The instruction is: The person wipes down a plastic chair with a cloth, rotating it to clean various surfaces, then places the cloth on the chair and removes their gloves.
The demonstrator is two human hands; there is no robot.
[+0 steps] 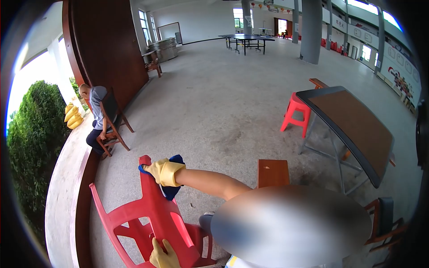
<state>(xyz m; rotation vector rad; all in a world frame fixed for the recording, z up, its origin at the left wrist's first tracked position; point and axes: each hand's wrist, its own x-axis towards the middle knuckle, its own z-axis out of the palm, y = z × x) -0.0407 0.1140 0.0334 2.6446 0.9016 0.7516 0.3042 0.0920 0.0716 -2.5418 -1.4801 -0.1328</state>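
A red plastic chair [158, 207] is tipped over at the lower left, one leg pointing up. My right hand [163, 172], in a yellow rubber glove, is closed around a dark blue cloth [171, 192] and presses it against the raised leg's end. The cloth spreads out on both sides of the glove. Lower down, my left hand [163, 255], also in a yellow glove, grips the chair's body, with two fingers showing on its surface. The rest of that hand is cut off by the frame's bottom edge. A blurred patch hides part of my body.
A person [96, 107] sits on a wooden chair [114, 123] beside the raised ledge [62, 196]. To the right stand a red stool [297, 111], a tilted folding table [353, 127] and a brown wooden stool [273, 173]. Farther back are a table-tennis table [246, 38] and a column [311, 33].
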